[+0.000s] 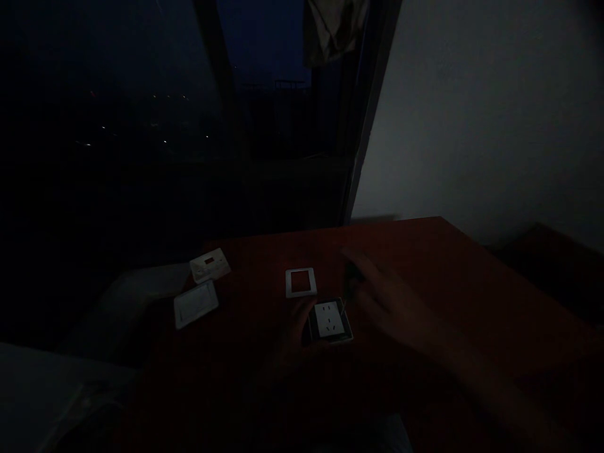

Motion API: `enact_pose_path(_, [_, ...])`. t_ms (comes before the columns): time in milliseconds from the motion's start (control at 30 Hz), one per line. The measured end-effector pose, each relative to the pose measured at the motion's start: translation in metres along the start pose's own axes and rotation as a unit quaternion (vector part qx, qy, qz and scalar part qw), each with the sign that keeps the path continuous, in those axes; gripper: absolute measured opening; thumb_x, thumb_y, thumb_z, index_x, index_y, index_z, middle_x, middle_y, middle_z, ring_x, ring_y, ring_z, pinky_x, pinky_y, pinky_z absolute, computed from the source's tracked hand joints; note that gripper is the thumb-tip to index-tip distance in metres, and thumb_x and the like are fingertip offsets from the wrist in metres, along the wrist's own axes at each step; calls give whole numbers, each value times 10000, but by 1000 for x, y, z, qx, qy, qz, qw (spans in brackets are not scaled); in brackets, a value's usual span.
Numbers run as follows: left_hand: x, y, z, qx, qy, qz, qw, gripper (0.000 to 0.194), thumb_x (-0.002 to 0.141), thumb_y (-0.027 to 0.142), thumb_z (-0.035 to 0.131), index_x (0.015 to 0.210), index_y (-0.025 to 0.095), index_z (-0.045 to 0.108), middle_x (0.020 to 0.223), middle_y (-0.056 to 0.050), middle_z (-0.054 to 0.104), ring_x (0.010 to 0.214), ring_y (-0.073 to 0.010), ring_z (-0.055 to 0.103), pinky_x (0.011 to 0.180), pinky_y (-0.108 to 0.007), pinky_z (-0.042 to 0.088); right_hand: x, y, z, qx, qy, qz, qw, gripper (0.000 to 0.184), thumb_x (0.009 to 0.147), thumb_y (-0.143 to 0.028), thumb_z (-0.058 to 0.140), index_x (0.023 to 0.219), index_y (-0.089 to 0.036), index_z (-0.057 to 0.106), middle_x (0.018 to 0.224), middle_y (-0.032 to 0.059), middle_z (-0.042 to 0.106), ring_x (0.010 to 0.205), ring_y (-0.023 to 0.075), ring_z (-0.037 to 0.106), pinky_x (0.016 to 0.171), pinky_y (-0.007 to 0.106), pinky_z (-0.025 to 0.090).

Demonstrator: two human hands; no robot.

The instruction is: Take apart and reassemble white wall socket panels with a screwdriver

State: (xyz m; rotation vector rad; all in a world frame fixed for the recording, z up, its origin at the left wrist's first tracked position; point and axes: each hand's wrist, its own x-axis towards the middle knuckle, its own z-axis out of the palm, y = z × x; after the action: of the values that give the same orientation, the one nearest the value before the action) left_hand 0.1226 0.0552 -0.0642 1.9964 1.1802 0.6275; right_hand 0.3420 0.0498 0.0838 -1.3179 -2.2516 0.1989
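A wall socket point(329, 319) with a white five-slot face and a dark surround lies on the red table. My left hand point(298, 333) is closed around its left side, fingers at the upper left corner and thumb along the lower edge. My right hand point(382, 299), slightly blurred, grips the dark green handle of a screwdriver point(352, 280). Its thin shaft slants down to the right edge of the socket's face; whether the tip sits in a screw I cannot tell. Just beyond the socket lies a white square frame point(301, 296).
At the table's left edge lie a pale plate with a rectangular cutout point(218, 267) and a whitish rectangular cover point(195, 305). Behind the red table point(401, 242) is a dark window point(141, 126), with a pale wall point(481, 113) on the right. The light is very dim.
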Motion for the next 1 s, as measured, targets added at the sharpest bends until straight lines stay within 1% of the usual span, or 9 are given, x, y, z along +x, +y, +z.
enact_pose_path(67, [0,-1,0,-2,-2,3,1000,759,776,411,689,1429,264,330,1498,-93,311,1356,-298,319,1103,-471,307,-1,0,-1,29,-1,-20,999,488,932,-223,390,1412,-225,305,1358,104,527,1183,218,550,945,388,480])
enact_pose_path(233, [-1,-5,3,-3,-2,4,1000,757,793,410,673,1440,279,302,1525,-83,267,1359,-290,318,1098,-460,316,0,-2,0,-56,-23,66,996,392,931,-385,439,1290,-227,463,1121,101,661,806,235,687,657,359,544])
enact_pose_path(300, [-1,-7,4,1,3,6,1000,759,788,427,677,1436,273,311,1516,-85,284,1356,-289,321,1094,-455,323,1,-4,-1,-54,-17,67,996,428,938,-350,404,1342,-210,411,1171,123,640,870,252,678,707,388,542])
enact_pose_path(400, [-1,-8,5,0,8,9,1000,773,783,453,679,1435,265,310,1504,-90,300,1353,-284,325,1095,-448,325,0,-5,-3,7,-12,18,1000,488,925,-248,380,1406,-201,315,1279,134,579,1066,244,618,852,395,511])
enact_pose_path(467, [0,-7,4,-9,3,9,1000,767,793,449,670,1439,261,302,1512,-94,283,1363,-284,311,1104,-454,311,0,-5,-2,13,-21,16,1000,449,930,-258,398,1375,-220,352,1242,113,606,1019,229,640,819,364,521])
enact_pose_path(633, [0,-2,2,-14,-11,-11,1000,772,785,432,680,1436,243,311,1520,-110,269,1369,-294,304,1109,-464,302,6,-3,1,-108,-18,104,989,347,950,-376,394,1241,-208,484,1081,114,673,790,255,687,649,361,520])
enact_pose_path(767, [0,-3,2,-8,-5,1,1000,768,786,442,678,1438,262,312,1519,-97,277,1367,-293,308,1109,-457,306,5,2,1,-18,-7,48,999,492,925,-241,393,1403,-168,299,1270,147,585,1057,245,624,842,370,506])
enact_pose_path(833, [0,-4,2,-7,-2,2,1000,775,783,434,683,1440,266,308,1517,-94,280,1368,-295,305,1111,-463,301,4,5,2,15,-4,22,1000,506,922,-223,398,1413,-188,283,1307,131,564,1081,218,614,870,347,501])
enact_pose_path(1000, [1,0,2,-8,-8,-15,1000,767,774,438,686,1429,249,334,1512,-104,286,1358,-309,319,1102,-467,314,6,6,9,-84,10,77,993,416,925,-425,452,1293,-232,457,1119,106,663,770,234,688,630,350,534])
